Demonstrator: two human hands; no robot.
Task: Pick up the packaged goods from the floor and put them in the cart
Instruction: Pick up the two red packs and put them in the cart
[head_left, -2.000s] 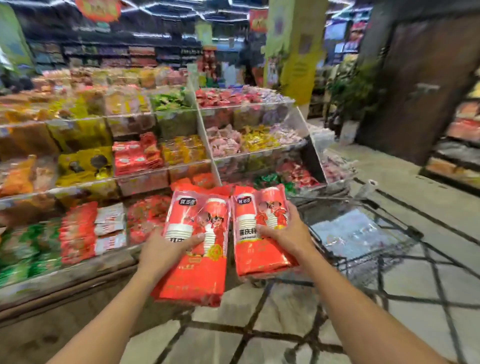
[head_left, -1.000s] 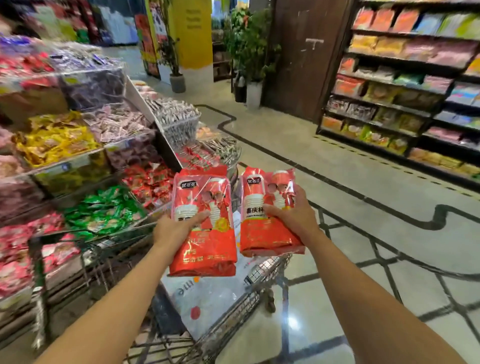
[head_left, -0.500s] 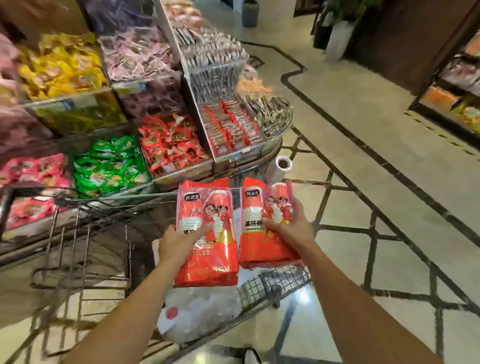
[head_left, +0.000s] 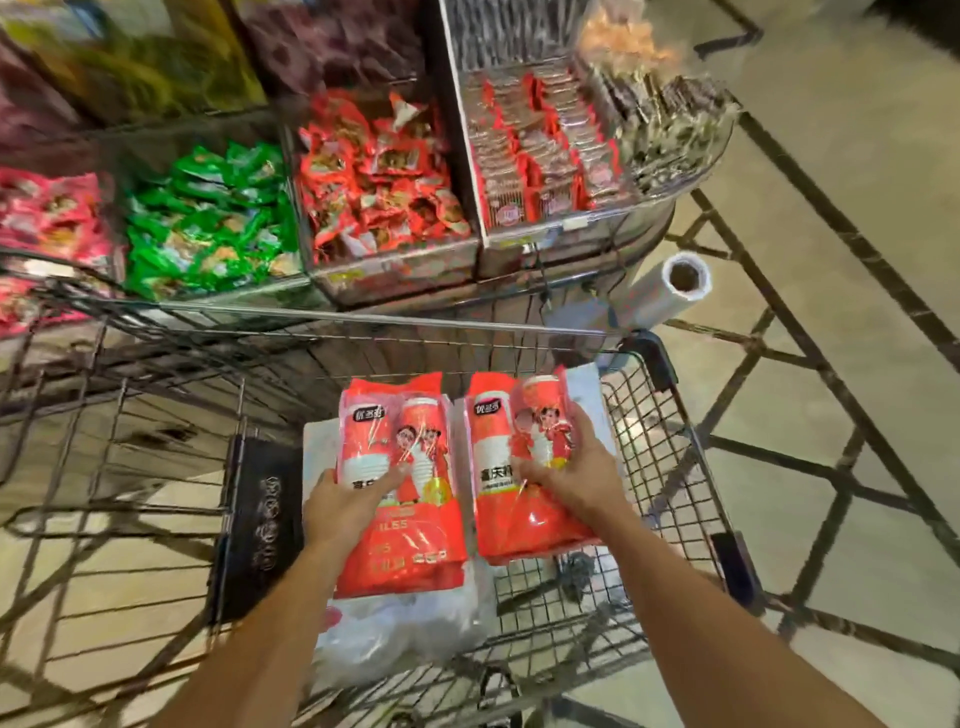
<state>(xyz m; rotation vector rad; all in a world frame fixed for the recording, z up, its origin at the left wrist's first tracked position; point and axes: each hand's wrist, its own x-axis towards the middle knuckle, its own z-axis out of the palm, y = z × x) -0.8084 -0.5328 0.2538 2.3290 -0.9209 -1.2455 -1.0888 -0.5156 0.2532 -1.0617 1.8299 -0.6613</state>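
Observation:
Two red packs of paper cups are held side by side low inside the wire shopping cart (head_left: 670, 457). My left hand (head_left: 345, 506) grips the left red pack (head_left: 405, 540), which lies over a white plastic package (head_left: 410, 629) in the cart. My right hand (head_left: 576, 478) grips the right red pack (head_left: 501, 467) from its right side, just above the cart's mesh bottom. Both packs stand lengthwise with their printed faces up.
A black item (head_left: 260, 525) stands in the cart left of the packs. Beyond the cart's far rim are snack bins (head_left: 374, 171) with red, green and pink packets. A roll of plastic bags (head_left: 670, 286) hangs at the bins' right end. Tiled floor lies to the right.
My view has tilted down over the cart. Both hands have lowered the two red packs from above the cart's rim down into the basket.

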